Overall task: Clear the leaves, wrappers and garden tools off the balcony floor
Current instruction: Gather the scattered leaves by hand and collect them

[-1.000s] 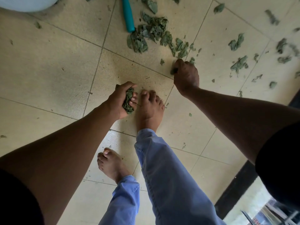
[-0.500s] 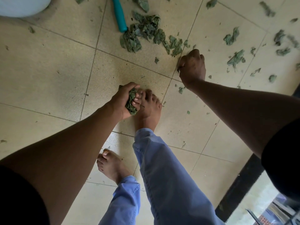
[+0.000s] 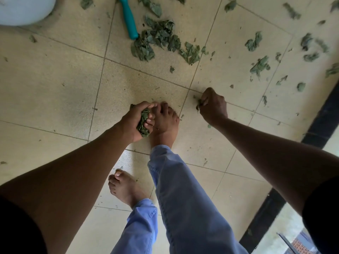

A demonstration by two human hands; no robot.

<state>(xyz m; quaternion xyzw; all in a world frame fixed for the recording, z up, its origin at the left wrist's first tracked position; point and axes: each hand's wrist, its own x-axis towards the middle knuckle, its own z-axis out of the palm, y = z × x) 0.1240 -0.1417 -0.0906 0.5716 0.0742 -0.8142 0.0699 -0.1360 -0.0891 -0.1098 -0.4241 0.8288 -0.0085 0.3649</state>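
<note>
My left hand (image 3: 134,121) grips a crumpled bunch of dry green leaves (image 3: 144,121) low over the tiles, right beside my bare forward foot. My right hand (image 3: 212,106) is down on the floor to the right of that foot, its fingers curled and pinching a small leaf scrap (image 3: 199,104). A larger heap of leaves (image 3: 159,41) lies on the tiles ahead. The teal handle of a garden tool (image 3: 128,17) touches that heap's left side; its head is out of frame. Loose leaves (image 3: 259,66) are scattered to the right.
A pale blue round container (image 3: 22,8) sits at the top left corner. My two bare feet (image 3: 165,123) and blue trouser legs stand in the middle of the beige tiled floor. A black strip (image 3: 319,121) edges the floor on the right.
My right hand has drawn back from the near edge of the leaf heap toward my foot and now pinches a small scrap. My left hand keeps its bunch in place.
</note>
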